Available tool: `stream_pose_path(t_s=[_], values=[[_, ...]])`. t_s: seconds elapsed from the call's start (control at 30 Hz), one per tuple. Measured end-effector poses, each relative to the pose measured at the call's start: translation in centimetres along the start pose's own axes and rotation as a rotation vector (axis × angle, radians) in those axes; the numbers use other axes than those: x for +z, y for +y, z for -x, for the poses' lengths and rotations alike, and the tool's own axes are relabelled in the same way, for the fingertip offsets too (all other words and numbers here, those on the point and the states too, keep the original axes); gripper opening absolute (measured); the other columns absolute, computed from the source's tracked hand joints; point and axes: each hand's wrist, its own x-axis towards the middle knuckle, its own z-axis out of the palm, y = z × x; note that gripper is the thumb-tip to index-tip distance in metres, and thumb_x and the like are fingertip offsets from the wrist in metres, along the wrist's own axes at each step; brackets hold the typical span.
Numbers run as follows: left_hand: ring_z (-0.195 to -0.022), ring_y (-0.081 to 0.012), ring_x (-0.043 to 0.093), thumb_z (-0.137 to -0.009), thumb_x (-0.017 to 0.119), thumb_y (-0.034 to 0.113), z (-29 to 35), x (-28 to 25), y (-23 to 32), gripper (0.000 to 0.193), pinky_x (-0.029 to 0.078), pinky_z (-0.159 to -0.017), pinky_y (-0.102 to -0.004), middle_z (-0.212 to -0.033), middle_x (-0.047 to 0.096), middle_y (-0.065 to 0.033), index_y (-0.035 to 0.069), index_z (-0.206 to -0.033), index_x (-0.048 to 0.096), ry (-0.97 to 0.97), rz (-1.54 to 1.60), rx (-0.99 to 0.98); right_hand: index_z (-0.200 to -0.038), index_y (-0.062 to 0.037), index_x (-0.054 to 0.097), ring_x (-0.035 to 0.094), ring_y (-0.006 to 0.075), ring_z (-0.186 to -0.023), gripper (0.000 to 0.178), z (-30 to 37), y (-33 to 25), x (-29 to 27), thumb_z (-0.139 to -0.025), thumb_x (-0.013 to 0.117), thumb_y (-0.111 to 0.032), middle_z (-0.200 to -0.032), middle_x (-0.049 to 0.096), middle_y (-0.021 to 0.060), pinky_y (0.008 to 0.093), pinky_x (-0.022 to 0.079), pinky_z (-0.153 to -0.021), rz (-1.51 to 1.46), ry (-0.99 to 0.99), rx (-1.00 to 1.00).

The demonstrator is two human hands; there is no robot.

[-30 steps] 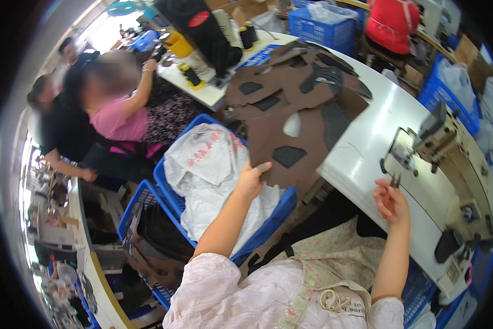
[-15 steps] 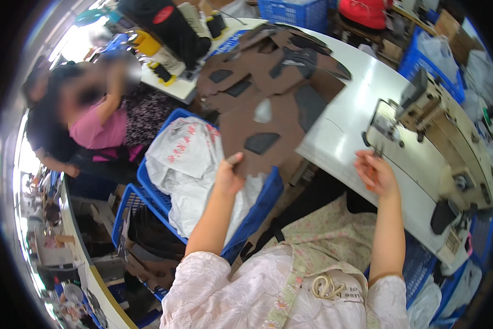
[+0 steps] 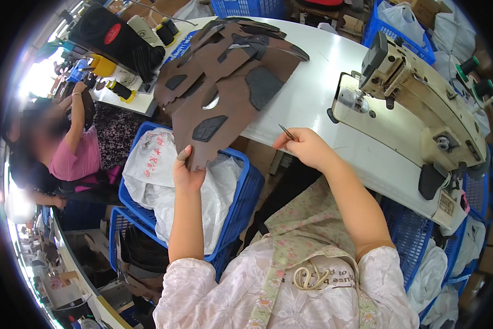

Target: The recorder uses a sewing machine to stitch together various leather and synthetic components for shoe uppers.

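Observation:
My left hand [image 3: 188, 171] is closed on the near corner of a brown leather-like piece [image 3: 224, 120], thumb on top. Black textured patches [image 3: 209, 128] are fixed on that piece, and an opening in it shows white beneath. It lies over a pile of similar brown pieces [image 3: 202, 63] and hangs past the table edge. My right hand [image 3: 308, 147] is shut around small thread snips [image 3: 286, 132], their dark pointed tips sticking out toward the brown piece. The fingers hide the rest of the snips.
Right of my hands stands a sewing machine [image 3: 411, 104] on the white table [image 3: 296, 98]. A blue crate [image 3: 241, 203] with a white sack [image 3: 172, 186] sits below my left hand. Thread spools [image 3: 164, 34] stand at the back left, and another person [image 3: 73, 142] works at the left.
My right hand has moved left, away from the sewing machine and toward the brown piece, with the snips in it. My left hand still grips the brown piece. The whole view has shifted.

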Motion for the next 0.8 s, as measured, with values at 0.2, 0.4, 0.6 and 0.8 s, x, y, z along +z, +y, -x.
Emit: stream_pose_path(t_s=[0.2,0.4,0.6,0.8], values=[[-0.101,-0.0234,0.066,-0.088,0.06,0.008,0.1,-0.1,-0.4,0.032,0.055,-0.086,-0.0333,-0.114,0.067,-0.011,-0.003,-0.118,0.057,-0.013,-0.003,-0.037,-0.115,-0.0016,0.061,0.066,0.0108,-0.082,0.028,-0.9,-1.9,0.9,-0.09,0.054,-0.01,-0.095,0.069,0.0068,0.0228,0.041,-0.049,-0.168,0.341,0.11],[-0.105,-0.027,0.064,-0.088,0.059,0.009,0.2,-0.8,-0.8,0.038,0.053,-0.089,-0.0383,-0.12,0.064,-0.0132,-0.001,-0.125,0.054,0.036,-0.005,-0.027,-0.103,0.0024,0.065,0.066,0.0127,-0.064,0.024,-2.8,-2.6,2.5,-0.089,0.062,-0.017,-0.086,0.069,0.0094,0.0241,0.043,-0.049,-0.615,0.161,0.104],[-0.106,-0.0267,0.064,-0.089,0.058,0.008,-0.7,-2.9,-0.5,0.035,0.053,-0.092,-0.0383,-0.118,0.065,-0.0134,-0.003,-0.123,0.055,-0.062,0.034,-0.051,-0.104,0.0013,0.066,0.063,0.013,-0.057,0.027,1.7,-1.7,1.4,-0.089,0.062,-0.021,-0.085,0.069,0.0094,0.0276,0.046,-0.049,-0.132,-0.046,0.175],[-0.11,-0.0269,0.063,-0.089,0.058,0.007,-1.0,-3.8,-1.1,0.035,0.051,-0.096,-0.0403,-0.122,0.063,-0.0133,-0.003,-0.123,0.054,0.011,0.067,-0.066,-0.104,0.0018,0.065,0.062,0.0367,-0.096,0.024,2.4,1.5,-4.7,-0.082,0.056,-0.003,-0.104,0.065,0.0208,0.0441,0.05,-0.085,0.617,0.619,-0.069]])
